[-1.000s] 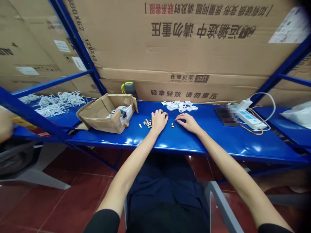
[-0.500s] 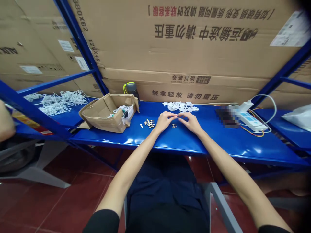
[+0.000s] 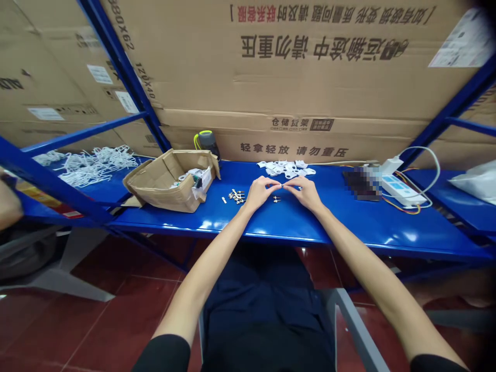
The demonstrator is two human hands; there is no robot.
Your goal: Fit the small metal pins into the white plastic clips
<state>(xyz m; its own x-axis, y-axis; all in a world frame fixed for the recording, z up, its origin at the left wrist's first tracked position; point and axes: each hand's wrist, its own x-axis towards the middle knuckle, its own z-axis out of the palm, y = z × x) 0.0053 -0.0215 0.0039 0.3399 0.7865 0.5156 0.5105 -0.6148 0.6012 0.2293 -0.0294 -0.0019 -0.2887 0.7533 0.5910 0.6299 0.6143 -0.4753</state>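
Above the blue shelf top, my left hand and my right hand meet at their fingertips. Both are closed in a pinch on a tiny part between them, too small to name. Below the fingertips lie a couple of small brass-and-white pieces. A little pile of similar small metal pieces is just left of my left hand, with one white piece apart from it. Behind my hands several flat white plastic pieces are spread in a loose heap.
An open cardboard box with small parts stands at left, a dark bottle behind it. At right are a pixelated dark object and a white power strip with cables. White cords lie far left, near another person's arm.
The view has shifted slightly. My fingertips have drawn a little apart, and a tiny dark-and-light bit now shows between them. The other pieces lie as before.
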